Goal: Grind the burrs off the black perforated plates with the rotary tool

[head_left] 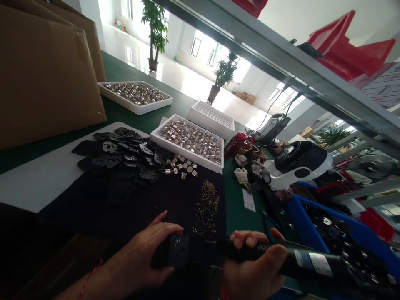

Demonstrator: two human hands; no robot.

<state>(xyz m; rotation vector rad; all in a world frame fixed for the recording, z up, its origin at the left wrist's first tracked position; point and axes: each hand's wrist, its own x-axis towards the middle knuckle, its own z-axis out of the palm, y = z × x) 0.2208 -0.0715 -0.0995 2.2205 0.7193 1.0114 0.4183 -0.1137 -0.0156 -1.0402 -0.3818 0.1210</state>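
Note:
My left hand is curled around a small dark plate with holes, low over the dark mat. Wrapped round a black electric screwdriver, my right hand holds it roughly level, its tip pointing left toward the plate. A scatter of tiny brass-coloured screws lies on the mat beyond both hands. Past the left hand is a heap of black plates. Several loose metal motors lie beside a white tray filled with similar motors.
Another filled white tray and a white perforated tray stand farther back. A cardboard box blocks the left. On the right are a red bottle, a white-and-black fan and a blue bin of dark parts. A metal shelf beam crosses above.

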